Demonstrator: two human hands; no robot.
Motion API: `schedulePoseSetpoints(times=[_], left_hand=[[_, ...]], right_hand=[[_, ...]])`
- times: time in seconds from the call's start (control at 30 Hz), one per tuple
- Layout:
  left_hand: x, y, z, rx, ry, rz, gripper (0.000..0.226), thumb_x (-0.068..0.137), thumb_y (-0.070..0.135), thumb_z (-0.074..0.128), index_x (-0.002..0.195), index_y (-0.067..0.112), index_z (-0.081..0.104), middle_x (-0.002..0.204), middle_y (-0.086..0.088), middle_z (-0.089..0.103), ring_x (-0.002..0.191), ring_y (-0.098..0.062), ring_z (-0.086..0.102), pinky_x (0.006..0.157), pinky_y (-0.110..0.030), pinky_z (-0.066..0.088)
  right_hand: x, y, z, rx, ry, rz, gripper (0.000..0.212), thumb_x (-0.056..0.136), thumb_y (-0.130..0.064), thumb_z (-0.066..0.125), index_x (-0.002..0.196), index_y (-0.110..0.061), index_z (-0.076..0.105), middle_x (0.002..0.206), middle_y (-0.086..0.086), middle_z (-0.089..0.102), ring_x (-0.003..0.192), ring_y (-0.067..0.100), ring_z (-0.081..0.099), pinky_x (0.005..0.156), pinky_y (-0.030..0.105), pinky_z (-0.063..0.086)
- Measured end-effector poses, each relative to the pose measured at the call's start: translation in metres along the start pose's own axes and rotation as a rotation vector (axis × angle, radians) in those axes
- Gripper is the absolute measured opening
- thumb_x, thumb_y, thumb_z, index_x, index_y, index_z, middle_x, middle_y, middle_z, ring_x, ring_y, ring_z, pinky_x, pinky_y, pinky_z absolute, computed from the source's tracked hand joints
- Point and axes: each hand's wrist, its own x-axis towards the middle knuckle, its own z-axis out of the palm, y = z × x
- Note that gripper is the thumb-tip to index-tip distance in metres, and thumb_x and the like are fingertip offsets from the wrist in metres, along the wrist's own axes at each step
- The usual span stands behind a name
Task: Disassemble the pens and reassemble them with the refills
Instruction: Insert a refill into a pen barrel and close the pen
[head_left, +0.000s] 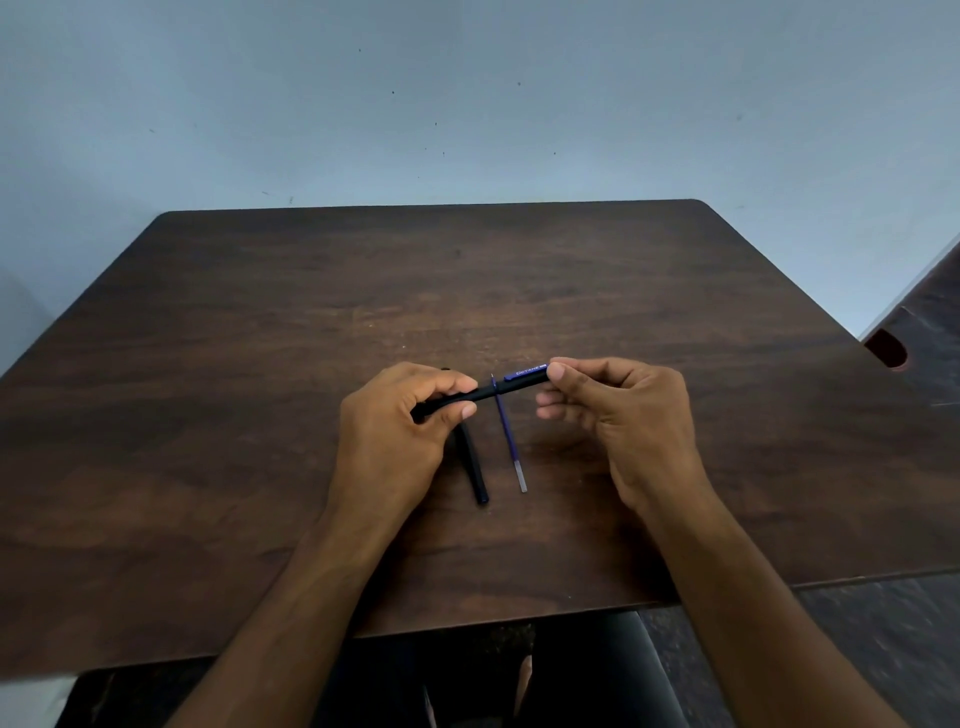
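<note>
A black pen (511, 387) with a blue clip is held level just above the table, between both hands. My left hand (400, 431) grips its left end, and my right hand (618, 415) pinches the capped right end by the clip. Below the pen, a blue refill (509, 441) with a clear end lies on the table, pointing away from me. A black pen barrel (474, 470) lies beside the refill to its left, partly hidden under my left hand.
The dark wooden table (311, 338) stands against a pale blue wall. A second dark surface (924, 332) sits off the right edge. A black chair seat (597, 675) shows below the table's near edge.
</note>
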Motion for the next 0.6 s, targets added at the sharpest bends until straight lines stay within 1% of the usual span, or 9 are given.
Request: schedulePoseSetpoints(times=[0.23, 0.3, 0.4, 0.5, 0.6], left_hand=[[0.002, 0.000, 0.000, -0.032, 0.030, -0.005, 0.025, 0.073, 0.007, 0.084, 0.096, 0.018, 0.079, 0.092, 0.009, 0.074, 0.092, 0.002, 0.066, 0.085, -0.004, 0.044], [0.002, 0.000, -0.001, -0.024, 0.031, -0.003, 0.026, 0.073, 0.006, 0.084, 0.096, 0.016, 0.079, 0.093, 0.008, 0.074, 0.092, 0.001, 0.066, 0.085, -0.004, 0.043], [0.003, 0.000, -0.003, -0.021, 0.036, 0.004, 0.026, 0.072, 0.005, 0.085, 0.096, 0.015, 0.080, 0.091, 0.011, 0.072, 0.091, -0.003, 0.067, 0.085, -0.004, 0.044], [0.004, 0.001, -0.004, -0.010, 0.042, 0.019, 0.025, 0.073, 0.004, 0.084, 0.095, 0.015, 0.080, 0.089, 0.015, 0.069, 0.090, -0.004, 0.067, 0.084, -0.004, 0.044], [0.003, 0.001, -0.003, 0.003, 0.056, 0.040, 0.025, 0.073, 0.003, 0.084, 0.095, 0.014, 0.080, 0.089, 0.015, 0.069, 0.089, -0.008, 0.068, 0.084, -0.005, 0.044]], right_hand=[[-0.004, -0.003, 0.005, -0.086, 0.010, -0.098, 0.002, 0.084, -0.007, 0.079, 0.086, -0.006, 0.079, 0.077, 0.012, 0.079, 0.068, 0.031, 0.077, 0.068, 0.039, 0.064], [-0.004, -0.004, 0.006, -0.111, 0.011, -0.116, 0.003, 0.085, -0.007, 0.078, 0.086, -0.004, 0.078, 0.075, 0.011, 0.078, 0.066, 0.030, 0.077, 0.066, 0.038, 0.064], [-0.004, -0.007, 0.008, -0.159, 0.002, -0.126, 0.008, 0.086, -0.008, 0.077, 0.089, -0.001, 0.077, 0.071, 0.013, 0.077, 0.064, 0.029, 0.076, 0.066, 0.037, 0.064], [-0.005, -0.008, 0.010, -0.181, 0.000, -0.128, 0.007, 0.087, -0.008, 0.076, 0.089, -0.001, 0.077, 0.071, 0.013, 0.077, 0.064, 0.027, 0.076, 0.066, 0.035, 0.064], [-0.005, -0.008, 0.012, -0.187, 0.005, -0.130, 0.006, 0.087, -0.007, 0.075, 0.088, -0.002, 0.077, 0.071, 0.013, 0.077, 0.063, 0.027, 0.076, 0.065, 0.033, 0.064]])
